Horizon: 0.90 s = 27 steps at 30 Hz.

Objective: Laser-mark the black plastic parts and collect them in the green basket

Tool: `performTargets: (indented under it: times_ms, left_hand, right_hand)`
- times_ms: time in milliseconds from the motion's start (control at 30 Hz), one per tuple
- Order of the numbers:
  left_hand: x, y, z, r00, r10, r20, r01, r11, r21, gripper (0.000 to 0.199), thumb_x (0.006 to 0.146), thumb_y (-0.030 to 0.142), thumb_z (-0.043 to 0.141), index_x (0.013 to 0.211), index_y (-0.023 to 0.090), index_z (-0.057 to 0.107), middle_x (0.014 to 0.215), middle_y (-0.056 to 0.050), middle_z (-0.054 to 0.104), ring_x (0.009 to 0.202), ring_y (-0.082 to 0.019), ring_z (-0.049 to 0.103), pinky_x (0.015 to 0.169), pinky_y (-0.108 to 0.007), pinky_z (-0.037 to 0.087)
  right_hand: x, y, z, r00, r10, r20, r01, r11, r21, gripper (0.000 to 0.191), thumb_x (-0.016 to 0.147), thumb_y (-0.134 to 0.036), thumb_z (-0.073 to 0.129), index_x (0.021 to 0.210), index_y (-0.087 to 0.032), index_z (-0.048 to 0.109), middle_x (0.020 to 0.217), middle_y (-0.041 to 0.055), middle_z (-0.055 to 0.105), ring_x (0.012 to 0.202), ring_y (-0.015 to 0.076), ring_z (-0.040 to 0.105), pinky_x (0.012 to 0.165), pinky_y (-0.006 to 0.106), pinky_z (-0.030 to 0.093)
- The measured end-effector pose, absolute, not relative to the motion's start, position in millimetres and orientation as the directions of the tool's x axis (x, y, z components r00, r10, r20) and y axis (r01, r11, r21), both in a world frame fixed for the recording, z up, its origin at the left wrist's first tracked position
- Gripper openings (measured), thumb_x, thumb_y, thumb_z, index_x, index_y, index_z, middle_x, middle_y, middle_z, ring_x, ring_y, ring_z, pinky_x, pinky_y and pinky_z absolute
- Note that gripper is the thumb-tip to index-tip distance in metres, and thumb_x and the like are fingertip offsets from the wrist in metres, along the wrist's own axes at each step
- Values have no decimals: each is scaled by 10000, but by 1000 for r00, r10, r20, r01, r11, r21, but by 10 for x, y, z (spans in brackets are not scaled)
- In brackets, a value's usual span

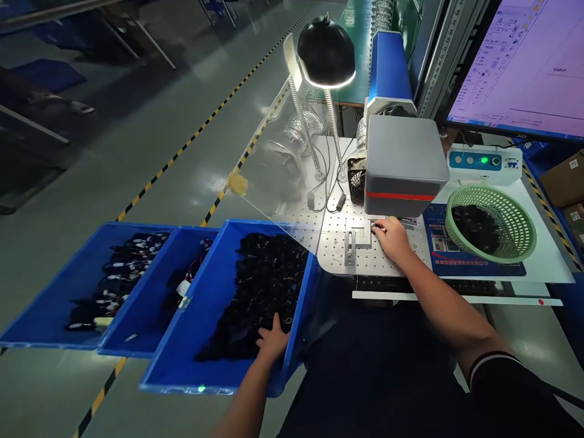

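My left hand [272, 342] reaches into the nearest blue bin [182, 359], at the right side of a heap of small black parts [260, 286]. Its fingers are spread, touching or just over the heap, and nothing shows held in it. On the perforated metal plate [333, 243], my right hand [391, 237] pinches a small black part [375, 227] beside a square metal fixture [360, 234]. The grey machine head [404, 161] with a red stripe hangs just above and behind those fingers. The part's exact kind is too small to tell.
Right of the plate, a green basket [524, 234] holds more black parts on a blue mat [438, 258]. Behind stand a lamp [326, 52], a control box [486, 161] and a monitor [520, 67]. A clear sheet [278, 182] slants at left. Two more blue bins [50, 316] hold dark wired parts.
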State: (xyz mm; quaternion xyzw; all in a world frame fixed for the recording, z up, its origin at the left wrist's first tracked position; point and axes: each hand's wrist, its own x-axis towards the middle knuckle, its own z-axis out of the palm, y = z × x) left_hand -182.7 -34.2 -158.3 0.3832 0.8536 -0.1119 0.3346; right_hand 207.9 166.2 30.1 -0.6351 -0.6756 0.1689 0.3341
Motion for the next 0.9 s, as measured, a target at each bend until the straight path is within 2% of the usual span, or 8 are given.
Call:
performTargets:
  times_ms: [100,200,333,567,667,900]
  left_hand:
    - [-1773,-286,-1514,-470,566,-678,747,664,37,984,706,586,612,1548,237,241,1491,-293,248,1317,-524,359,954,-605,393]
    - [-1717,-267,-1411,-468,568,-677,768,641,7,881,792,575,517,1557,256,219,1403,-274,336,1270,-503,406,929,-602,408]
    - [-1661,-267,-1331,-386,676,-628,824,558,94,745,864,517,421,1543,258,259,1335,-238,384,1235,-452,443,939,-552,423]
    - [-1607,-180,-1322,-449,633,-631,756,645,109,744,827,498,500,1506,270,297,1321,-223,383,1192,-459,491,927,-548,440]
    - [-1600,-137,-1333,-480,613,-627,731,675,101,711,821,483,504,1463,220,351,1314,-233,396,1201,-473,483,919,-549,448]
    - [-1623,-143,-1339,-476,620,-624,725,678,120,742,784,549,550,1418,196,396,1295,-245,420,1153,-453,531,911,-533,465]
  right_hand:
    - [2082,1592,295,86,967,240,736,101,-669,246,842,-260,644,1075,-197,693,1009,79,642,909,235,603,823,379,493]
    - [2071,1506,301,126,961,246,763,65,-643,299,837,-291,663,1117,-187,672,1002,81,640,932,251,599,824,388,488]
    - [2036,1463,286,110,961,254,810,61,-584,283,845,-286,653,1111,-191,672,1009,88,643,973,268,581,879,414,461]
    - [1943,1473,275,136,960,245,854,13,-521,196,887,-269,605,1041,-182,690,983,86,653,968,258,572,903,403,426]
    - [1897,1465,285,164,955,248,862,-16,-506,176,888,-268,609,1019,-181,689,987,86,659,977,256,573,910,395,417]
    - [1877,1505,270,194,952,236,852,-45,-521,141,895,-282,600,956,-185,683,955,89,650,957,255,565,895,391,413]
